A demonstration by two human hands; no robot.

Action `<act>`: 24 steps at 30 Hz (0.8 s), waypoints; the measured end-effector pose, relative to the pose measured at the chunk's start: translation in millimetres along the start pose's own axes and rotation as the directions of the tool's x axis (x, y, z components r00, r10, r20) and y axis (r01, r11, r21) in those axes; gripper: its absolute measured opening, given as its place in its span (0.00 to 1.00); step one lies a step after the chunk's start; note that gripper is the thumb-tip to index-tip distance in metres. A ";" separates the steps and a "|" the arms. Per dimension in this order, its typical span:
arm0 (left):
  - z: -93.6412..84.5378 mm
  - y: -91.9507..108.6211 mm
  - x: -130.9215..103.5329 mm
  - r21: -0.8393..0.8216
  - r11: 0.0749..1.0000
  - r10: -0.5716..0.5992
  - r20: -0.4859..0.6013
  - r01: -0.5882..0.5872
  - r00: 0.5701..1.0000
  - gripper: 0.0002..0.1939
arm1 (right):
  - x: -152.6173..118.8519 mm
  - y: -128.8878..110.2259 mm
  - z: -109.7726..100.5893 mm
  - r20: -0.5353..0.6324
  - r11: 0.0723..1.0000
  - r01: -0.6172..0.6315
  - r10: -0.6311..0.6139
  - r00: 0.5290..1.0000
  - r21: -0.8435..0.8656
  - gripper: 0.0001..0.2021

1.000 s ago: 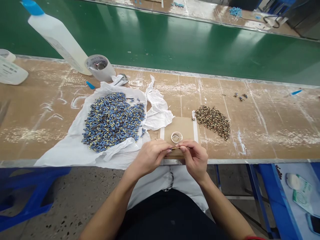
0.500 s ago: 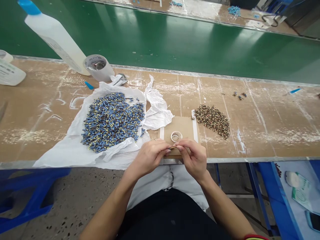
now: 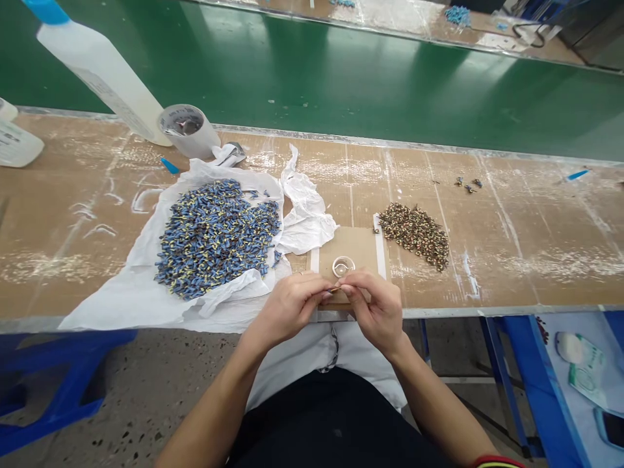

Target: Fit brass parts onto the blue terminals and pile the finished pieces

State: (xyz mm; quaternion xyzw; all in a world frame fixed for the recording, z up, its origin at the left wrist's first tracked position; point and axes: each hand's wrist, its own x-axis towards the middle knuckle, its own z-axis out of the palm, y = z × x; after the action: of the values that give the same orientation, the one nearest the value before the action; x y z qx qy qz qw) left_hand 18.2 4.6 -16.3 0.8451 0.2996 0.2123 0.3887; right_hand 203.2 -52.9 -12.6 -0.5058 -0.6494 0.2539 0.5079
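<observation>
My left hand (image 3: 298, 299) and my right hand (image 3: 374, 303) meet at the table's front edge, fingertips pinched together around a tiny thin part (image 3: 335, 289). Its left end is dark and sits in the left fingers; the right fingers hold a slim, yellowish-brown end. The fingers hide most of it, so its kind cannot be made out. Just beyond the fingertips stands a small round white dish (image 3: 343, 265) on a cardboard piece (image 3: 336, 244). To the left, a pile of small blue-and-yellow parts (image 3: 217, 234) lies on white cloth (image 3: 131, 292). A pile of small brownish-gold parts (image 3: 414, 234) is at the right.
A tall white bottle with a blue cap (image 3: 104, 71) and a tape roll (image 3: 189, 130) stand at the back left. Crumpled white cloth (image 3: 307, 218) lies mid-table. Several loose parts (image 3: 469, 189) sit back right. Beyond runs a green surface (image 3: 341, 91). Blue stools flank below.
Both hands keep nearly the same place and pinch, with only slight finger movement at the thin part. The camera view has shifted a little.
</observation>
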 end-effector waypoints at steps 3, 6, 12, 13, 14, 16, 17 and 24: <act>1.2 -2.3 -0.6 -0.021 1.000 -0.001 -0.009 0.001 1.000 0.11 | 0.4 0.4 -1.3 -0.028 0.999 -0.024 0.025 0.999 0.042 0.07; 2.0 -4.9 -1.7 -0.030 1.000 0.003 -0.024 -0.004 1.000 0.12 | 2.8 4.4 -6.9 -0.130 0.995 -0.055 0.065 0.989 0.078 0.06; 0.7 -6.6 -1.7 -0.037 0.999 0.011 -0.054 -0.013 0.998 0.13 | 9.1 17.3 -13.2 -0.164 0.996 -0.076 0.067 0.984 -0.049 0.05; 0.2 -6.3 -1.5 -0.039 0.999 0.012 -0.053 -0.014 0.999 0.13 | 9.3 18.1 -12.3 -0.130 0.994 -0.077 0.067 0.989 -0.076 0.05; -0.4 -5.8 -1.2 -0.040 0.999 0.013 -0.053 -0.015 0.999 0.13 | 9.4 18.5 -11.5 -0.098 0.993 -0.075 0.065 0.993 -0.097 0.06; -1.7 -4.5 -0.7 -0.037 0.999 0.017 -0.053 -0.019 0.998 0.13 | 10.1 19.1 -11.7 -0.050 0.991 -0.056 0.050 0.997 -0.124 0.07; -2.3 -3.8 -0.5 -0.035 0.999 0.020 -0.058 -0.022 0.998 0.13 | 11.2 19.7 -13.4 -0.039 0.990 -0.042 0.037 0.999 -0.135 0.08; -3.7 -3.4 -0.2 -0.045 0.999 0.018 -0.088 -0.022 0.996 0.12 | 36.4 41.8 -52.1 -0.100 0.918 -0.156 0.128 0.987 -0.366 0.08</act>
State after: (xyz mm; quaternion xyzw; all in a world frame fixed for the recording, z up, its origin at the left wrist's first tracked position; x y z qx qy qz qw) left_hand 14.7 8.2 -16.7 0.8287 0.3030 0.2598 0.3924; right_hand 268.6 -14.2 -14.7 -0.6478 -0.6280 0.1435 0.4068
